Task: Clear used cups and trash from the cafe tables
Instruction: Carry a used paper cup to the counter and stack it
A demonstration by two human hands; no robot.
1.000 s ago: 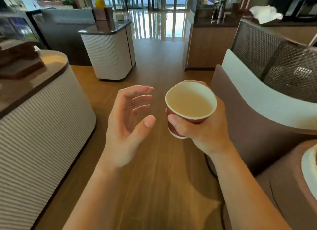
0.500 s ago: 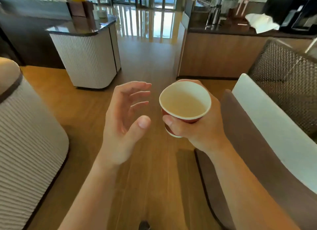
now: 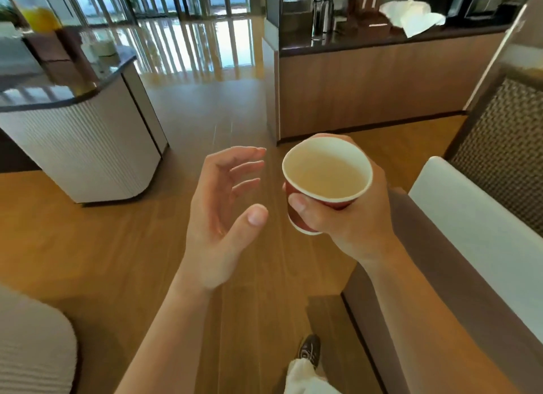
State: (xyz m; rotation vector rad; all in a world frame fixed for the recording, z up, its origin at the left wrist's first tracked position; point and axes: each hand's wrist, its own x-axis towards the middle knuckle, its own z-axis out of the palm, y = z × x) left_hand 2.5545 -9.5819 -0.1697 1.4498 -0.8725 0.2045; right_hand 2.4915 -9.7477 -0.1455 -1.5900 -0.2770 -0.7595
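We count one red cup, one left hand and one right hand, which makes two, one shoe and one white cloth.

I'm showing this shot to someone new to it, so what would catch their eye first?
First the red paper cup, its pale inside facing the camera, gripped mid-frame by the right hand above the wooden floor. Just left of it, not touching, the left hand hangs open with relaxed fingers. Further off, a white ribbed counter stands at the left, and crumpled white paper lies on the dark counter at upper right.
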